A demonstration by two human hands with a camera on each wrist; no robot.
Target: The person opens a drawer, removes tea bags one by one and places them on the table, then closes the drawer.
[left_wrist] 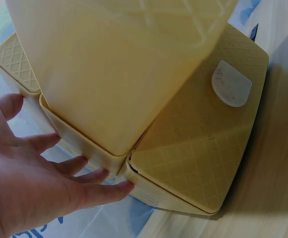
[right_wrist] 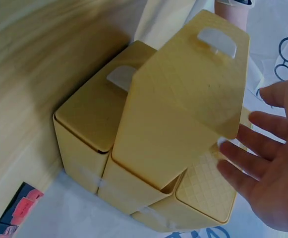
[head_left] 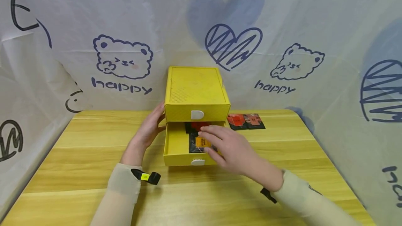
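A yellow drawer cabinet (head_left: 198, 84) stands at the back of the table, its middle drawer (head_left: 179, 138) pulled out. Inside lie a black packet with an orange label (head_left: 202, 142) and, behind it, a black-and-red packet (head_left: 198, 126). My right hand (head_left: 233, 149) hovers over the drawer's right side, fingers spread and nothing held; part of the drawer is hidden under it. On the cabinet's left side rests my left hand (head_left: 149, 126). The left wrist view shows its fingers (left_wrist: 104, 193) extended along the cabinet's side wall.
Two red-and-black packets (head_left: 246, 121) lie side by side on the wooden table (head_left: 94, 170), right of the cabinet. The bottom drawer front (right_wrist: 91, 111) is closed below the pulled-out one. A white printed cloth (head_left: 179, 20) hangs behind and along both sides.
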